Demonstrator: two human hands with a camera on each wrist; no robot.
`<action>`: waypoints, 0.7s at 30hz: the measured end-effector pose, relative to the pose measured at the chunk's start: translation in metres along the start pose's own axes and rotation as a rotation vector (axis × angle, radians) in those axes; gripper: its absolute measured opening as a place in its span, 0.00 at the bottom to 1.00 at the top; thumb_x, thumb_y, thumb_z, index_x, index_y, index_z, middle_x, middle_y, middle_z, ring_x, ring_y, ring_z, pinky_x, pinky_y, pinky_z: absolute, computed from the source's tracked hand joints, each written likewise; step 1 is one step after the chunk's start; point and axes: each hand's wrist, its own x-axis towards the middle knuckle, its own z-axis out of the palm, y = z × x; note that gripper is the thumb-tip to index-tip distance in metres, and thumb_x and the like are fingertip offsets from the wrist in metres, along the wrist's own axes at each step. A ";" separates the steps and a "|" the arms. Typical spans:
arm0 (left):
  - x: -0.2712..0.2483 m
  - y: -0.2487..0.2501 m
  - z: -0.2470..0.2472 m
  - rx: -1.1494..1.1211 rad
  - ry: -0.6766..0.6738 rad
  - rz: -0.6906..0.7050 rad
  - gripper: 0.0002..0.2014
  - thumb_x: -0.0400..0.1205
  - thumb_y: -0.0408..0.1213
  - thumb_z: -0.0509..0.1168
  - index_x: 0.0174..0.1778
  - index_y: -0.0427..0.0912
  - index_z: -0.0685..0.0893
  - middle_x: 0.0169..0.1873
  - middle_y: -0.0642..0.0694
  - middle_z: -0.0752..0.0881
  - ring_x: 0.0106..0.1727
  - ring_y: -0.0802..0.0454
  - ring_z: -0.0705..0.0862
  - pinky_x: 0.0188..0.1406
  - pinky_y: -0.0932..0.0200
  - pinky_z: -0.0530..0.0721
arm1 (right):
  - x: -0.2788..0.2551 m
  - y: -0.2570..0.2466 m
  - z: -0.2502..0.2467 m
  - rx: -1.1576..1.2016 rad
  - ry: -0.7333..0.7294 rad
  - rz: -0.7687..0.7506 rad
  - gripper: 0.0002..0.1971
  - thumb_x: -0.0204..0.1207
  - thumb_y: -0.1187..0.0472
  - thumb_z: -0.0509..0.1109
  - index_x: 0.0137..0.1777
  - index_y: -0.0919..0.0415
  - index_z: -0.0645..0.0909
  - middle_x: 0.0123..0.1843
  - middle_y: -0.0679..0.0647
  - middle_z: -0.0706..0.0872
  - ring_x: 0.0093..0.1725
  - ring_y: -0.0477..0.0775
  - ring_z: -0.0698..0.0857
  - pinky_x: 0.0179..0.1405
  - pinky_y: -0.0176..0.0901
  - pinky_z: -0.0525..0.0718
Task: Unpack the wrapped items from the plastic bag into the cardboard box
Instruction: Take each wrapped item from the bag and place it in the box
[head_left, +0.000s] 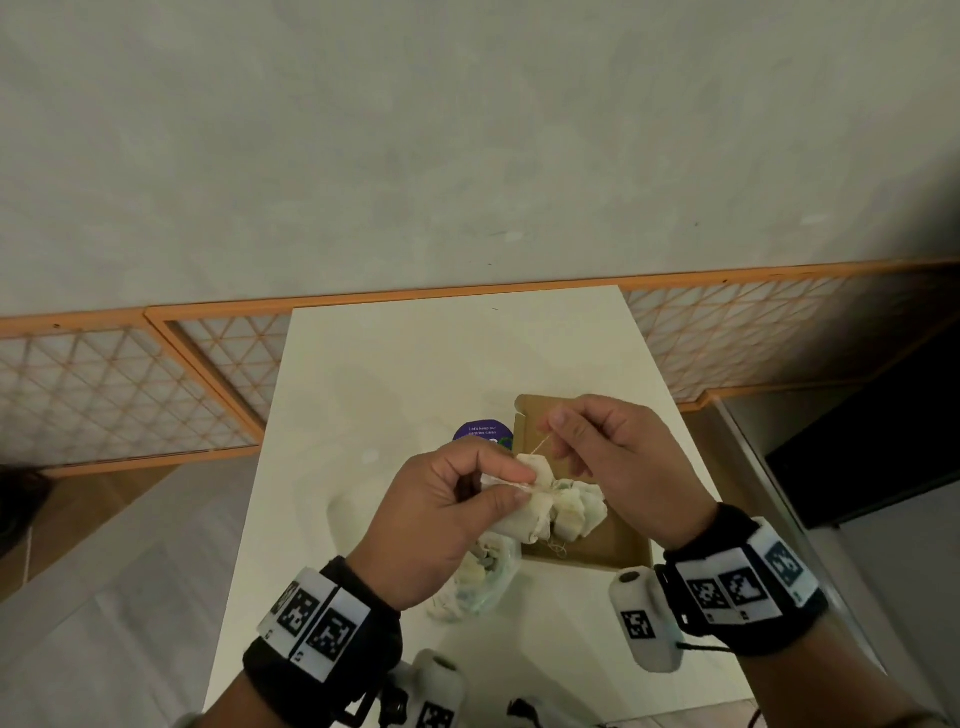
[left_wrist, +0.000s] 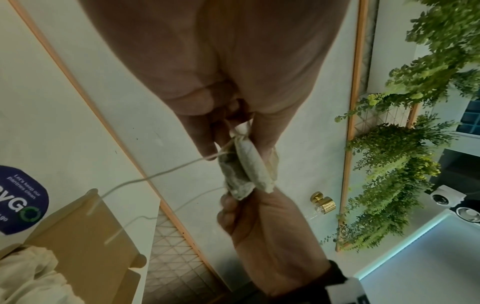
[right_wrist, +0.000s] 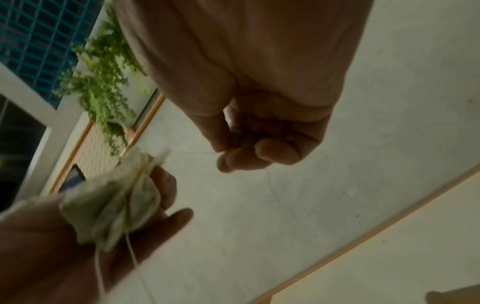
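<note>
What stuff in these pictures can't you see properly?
- What is inside the wrapped item: head view, its wrapping and the left hand cover it.
- Plastic bag: head view, mostly hidden under the left hand.
- Floor of the cardboard box: head view, both hands and the bundles block it.
- Round purple sticker: left wrist view, cut off by the edge.
- String in the right hand: right wrist view, too thin and blurred.

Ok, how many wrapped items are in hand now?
1: the left hand pinches one wrapped item above the cardboard box; the right hand holds only its string. Others in box and plastic bag overlap, uncountable.
</note>
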 end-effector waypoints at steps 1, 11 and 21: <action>0.001 0.000 -0.001 0.006 0.006 0.010 0.09 0.80 0.23 0.74 0.47 0.41 0.94 0.49 0.46 0.93 0.50 0.49 0.90 0.51 0.55 0.89 | 0.001 0.005 0.000 -0.084 0.001 0.026 0.11 0.89 0.57 0.68 0.51 0.60 0.90 0.36 0.58 0.89 0.31 0.46 0.83 0.35 0.38 0.84; 0.007 -0.002 -0.004 0.078 0.020 0.046 0.06 0.78 0.41 0.77 0.49 0.49 0.94 0.49 0.29 0.89 0.51 0.18 0.82 0.54 0.19 0.84 | -0.012 -0.012 0.001 -0.010 -0.055 0.027 0.12 0.85 0.56 0.71 0.66 0.51 0.87 0.47 0.47 0.91 0.40 0.43 0.86 0.43 0.33 0.84; 0.011 0.003 0.001 -0.040 0.080 0.049 0.10 0.79 0.34 0.77 0.55 0.46 0.91 0.46 0.43 0.92 0.44 0.34 0.85 0.48 0.40 0.89 | -0.016 -0.011 0.012 -0.018 -0.112 -0.082 0.09 0.87 0.61 0.69 0.50 0.58 0.91 0.37 0.52 0.91 0.36 0.44 0.87 0.38 0.32 0.82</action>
